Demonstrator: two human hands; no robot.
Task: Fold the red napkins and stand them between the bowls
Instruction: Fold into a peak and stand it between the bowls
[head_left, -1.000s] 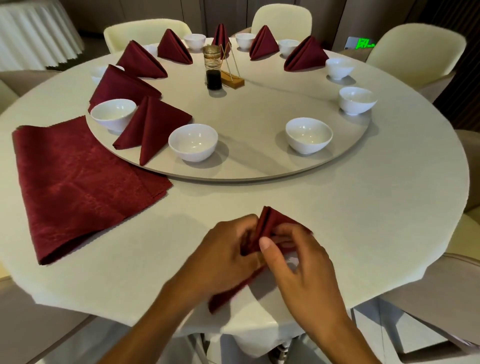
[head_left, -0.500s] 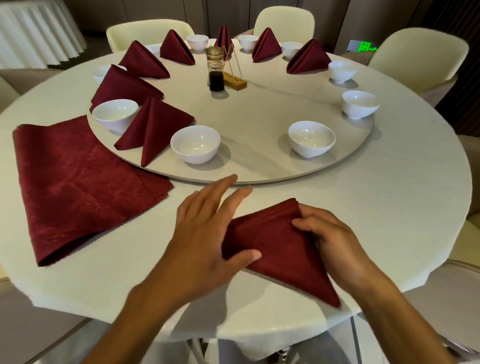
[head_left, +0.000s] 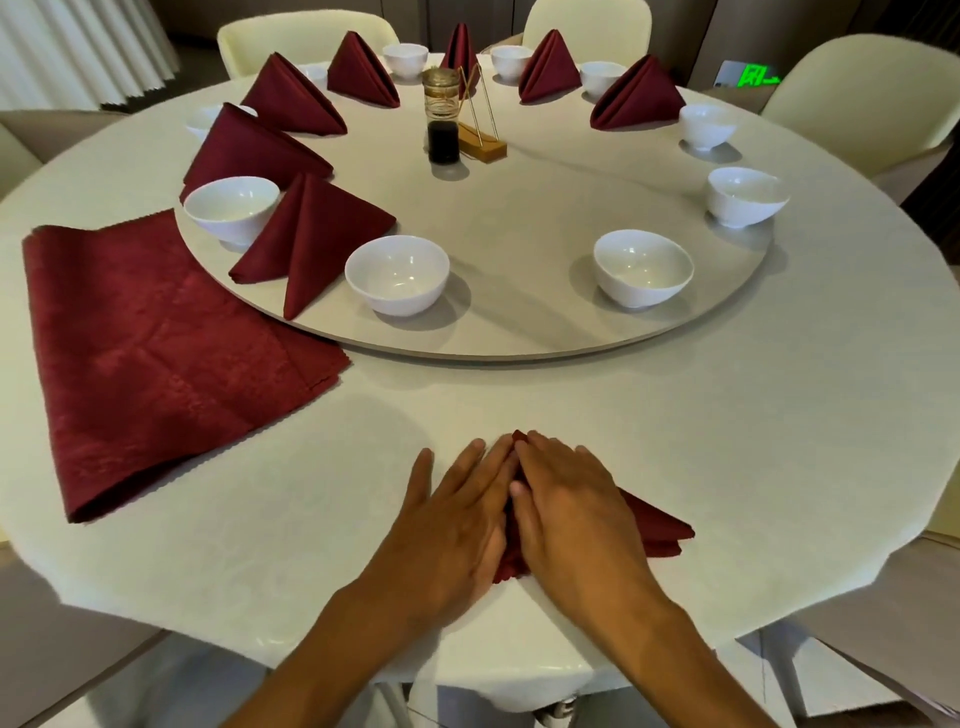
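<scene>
Counter (head_left: 675, 415): round, white cloth under my hands.
Left hand (head_left: 457, 525): grip wide, flat on folded napkin (head_left: 654, 525).
Right hand (head_left: 571, 514): same, pressing it.

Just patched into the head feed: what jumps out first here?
Both hands, left and right, press flat on a red napkin at the table's near edge. Beyond them, folded napkins stand between white bowls around the turntable. A flat stack of napkins lies left.
</scene>
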